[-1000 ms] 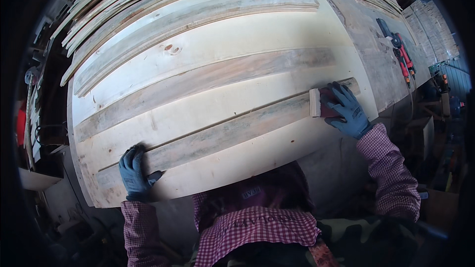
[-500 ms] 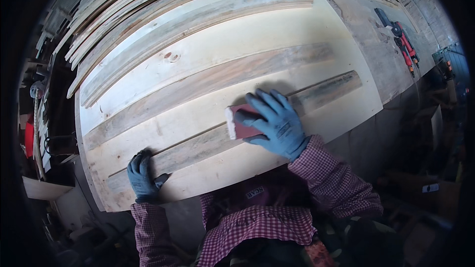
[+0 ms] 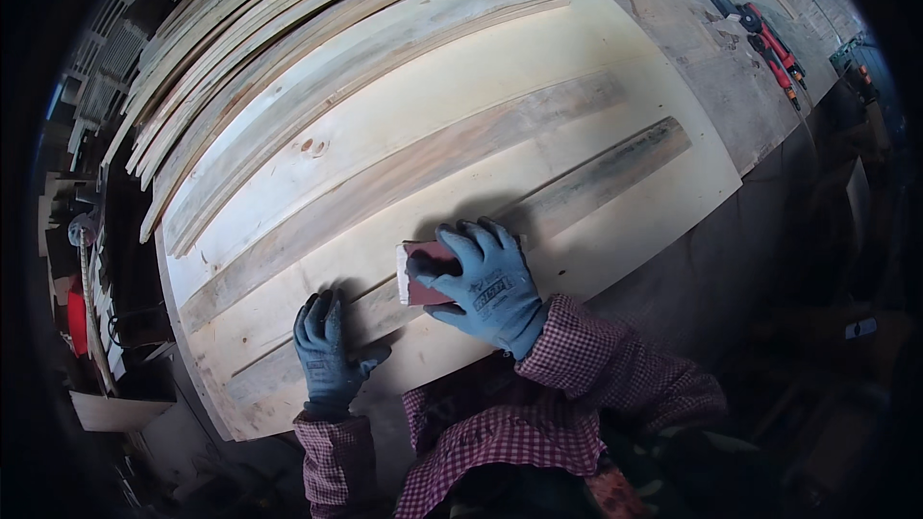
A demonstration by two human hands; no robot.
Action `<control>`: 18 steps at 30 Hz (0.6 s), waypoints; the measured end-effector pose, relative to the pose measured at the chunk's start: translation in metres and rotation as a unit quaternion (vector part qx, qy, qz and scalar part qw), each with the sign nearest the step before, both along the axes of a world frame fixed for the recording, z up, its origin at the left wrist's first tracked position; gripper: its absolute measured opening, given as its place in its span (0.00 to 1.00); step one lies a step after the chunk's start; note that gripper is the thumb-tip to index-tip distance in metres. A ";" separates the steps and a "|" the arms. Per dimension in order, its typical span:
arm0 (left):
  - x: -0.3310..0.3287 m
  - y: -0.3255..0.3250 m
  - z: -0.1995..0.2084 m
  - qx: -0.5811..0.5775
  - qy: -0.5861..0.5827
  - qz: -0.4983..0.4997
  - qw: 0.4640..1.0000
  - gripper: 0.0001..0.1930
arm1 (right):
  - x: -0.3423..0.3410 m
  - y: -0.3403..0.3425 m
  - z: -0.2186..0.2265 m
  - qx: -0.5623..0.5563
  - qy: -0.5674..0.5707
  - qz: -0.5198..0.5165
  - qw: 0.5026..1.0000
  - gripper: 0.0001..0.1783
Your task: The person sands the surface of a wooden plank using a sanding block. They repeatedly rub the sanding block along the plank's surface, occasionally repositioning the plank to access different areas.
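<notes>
A long, narrow wooden plank [image 3: 596, 183] with grey-brown staining lies diagonally across a pale wooden panel [image 3: 654, 211]. My right hand [image 3: 490, 284], in a blue work glove, is closed around a reddish-brown sanding block [image 3: 428, 274] with a whitish end and presses it against the middle of the plank. Farther left, over the same plank, is my left hand [image 3: 329, 351], gloved too. Its fingers reach past the far edge and the thumb stands apart on the near side. Whether its palm touches the wood is hidden.
Another stained strip [image 3: 413, 168] and a long board [image 3: 385, 43] lie farther back on the panel. Several stacked planks [image 3: 260, 48] fill the far left. Red-and-black power tools [image 3: 764, 43] with a cable rest on the worktable [image 3: 692, 67] at the far right.
My right hand has slid the sanding block left along the plank. My left hand has shifted right, closer to the block. The whole view has turned slightly.
</notes>
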State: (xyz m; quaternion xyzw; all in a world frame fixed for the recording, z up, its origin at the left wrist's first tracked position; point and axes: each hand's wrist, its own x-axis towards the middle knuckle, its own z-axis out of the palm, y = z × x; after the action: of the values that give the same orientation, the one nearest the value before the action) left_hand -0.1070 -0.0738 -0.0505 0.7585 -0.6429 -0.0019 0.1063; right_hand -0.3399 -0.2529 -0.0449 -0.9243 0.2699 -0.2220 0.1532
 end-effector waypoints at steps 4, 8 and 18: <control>-0.039 -0.034 -0.018 -0.090 -0.025 0.052 0.994 0.48 | -0.020 -0.026 0.013 0.016 0.064 -0.025 0.997 0.33; -0.040 -0.033 -0.016 -0.100 -0.011 0.058 0.993 0.48 | -0.123 -0.121 -0.007 -0.080 0.047 -0.190 0.977 0.33; -0.038 -0.036 -0.019 -0.102 -0.028 0.040 0.994 0.45 | -0.019 -0.076 0.015 -0.001 0.016 0.060 0.998 0.28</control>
State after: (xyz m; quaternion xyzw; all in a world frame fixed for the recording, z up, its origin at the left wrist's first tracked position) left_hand -0.1450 -0.1102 -0.0695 0.7683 -0.6120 0.0892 0.1653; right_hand -0.3592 -0.3286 -0.0303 -0.9424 0.2159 -0.1982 0.1610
